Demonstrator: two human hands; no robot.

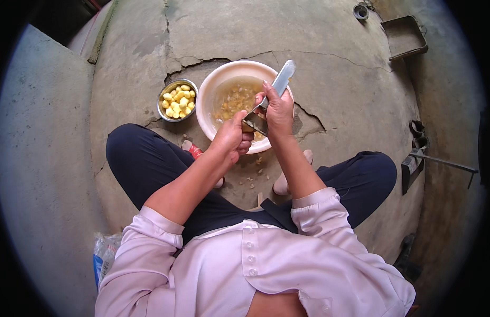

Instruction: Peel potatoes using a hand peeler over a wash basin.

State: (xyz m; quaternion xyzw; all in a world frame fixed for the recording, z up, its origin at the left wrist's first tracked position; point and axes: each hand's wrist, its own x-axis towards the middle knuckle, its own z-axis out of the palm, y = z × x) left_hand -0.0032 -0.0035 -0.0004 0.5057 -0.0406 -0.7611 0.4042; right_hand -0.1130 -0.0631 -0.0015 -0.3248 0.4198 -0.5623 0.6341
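Over a wide pale plastic basin [205, 107] of cloudy water, my right hand [279, 109] is closed around a metal blade tool [285, 75], perhaps a folded kitchen peeler or knife. Its wide end reaches up past the basin's rim, and its bent lower part meets a small brownish piece, likely a potato [248, 127], in my left hand [232, 136]. My left fingers hide most of that piece. Yellowish bits of peel [233, 103] lie in the water. Left of the basin, a round metal bowl [161, 107] holds several peeled yellow potatoes [183, 100].
Both feet are close to the basin on a cracked concrete floor [332, 31], with small scraps [251, 180] between them. A dustpan-like metal tray [405, 37] is at the upper right, a long-handled tool [413, 168] by the right wall. A plastic bag [107, 253] lies at left.
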